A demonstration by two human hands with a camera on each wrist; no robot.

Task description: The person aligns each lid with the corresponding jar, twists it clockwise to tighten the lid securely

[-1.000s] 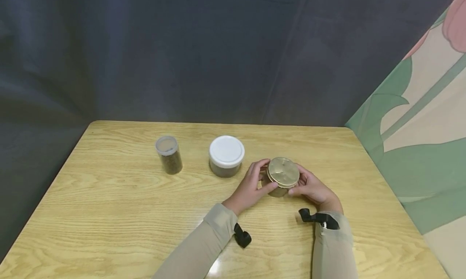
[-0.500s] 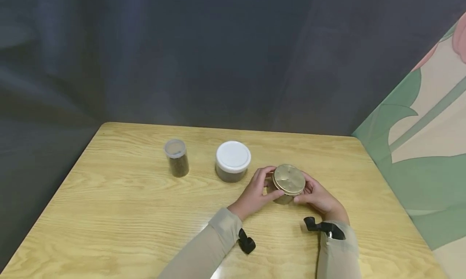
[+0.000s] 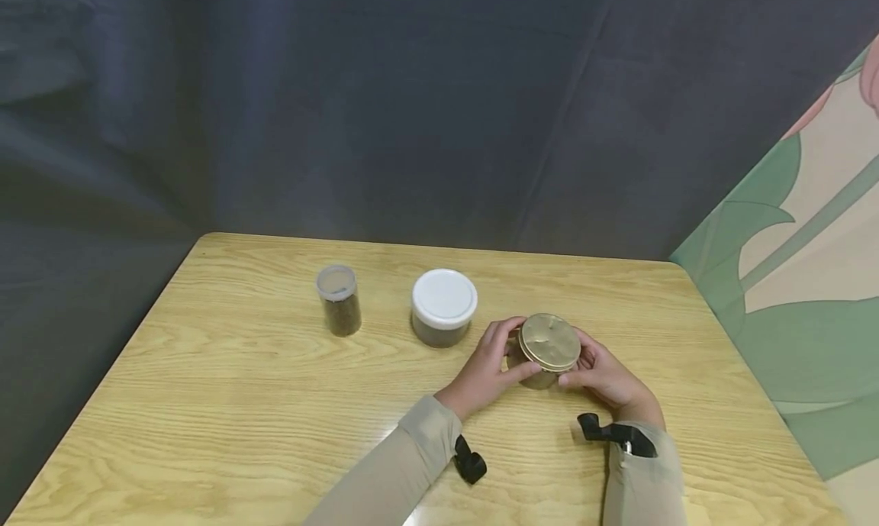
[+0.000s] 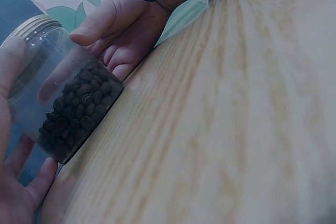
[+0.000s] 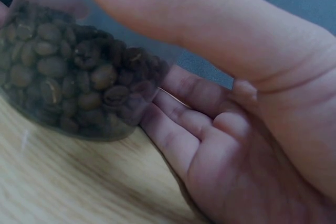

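A clear jar (image 4: 79,103) with a gold lid (image 3: 550,342) stands on the table, its lower part filled with coffee beans (image 5: 68,72). My left hand (image 3: 484,373) grips it from the left, thumb near the lid's edge and fingers round the far side. From the right, my right hand (image 3: 610,373) holds the jar's side; its thumb (image 5: 199,19) lies along the clear wall in the right wrist view, with the other fingers curled beside the base. The lid sits on the jar's mouth. Some fingertips are hidden behind the jar.
A tub with a white lid (image 3: 444,298) stands just left of the jar. Farther left is a slim clear container (image 3: 341,312) with dark contents. The wooden table (image 3: 240,419) ends at a dark curtain (image 3: 412,114); a flowered cloth (image 3: 810,343) hangs at the right.
The whole head view has shifted, so everything appears slightly farther right and lower. Both hands keep their hold on the jar, which stays in place beside the tub.
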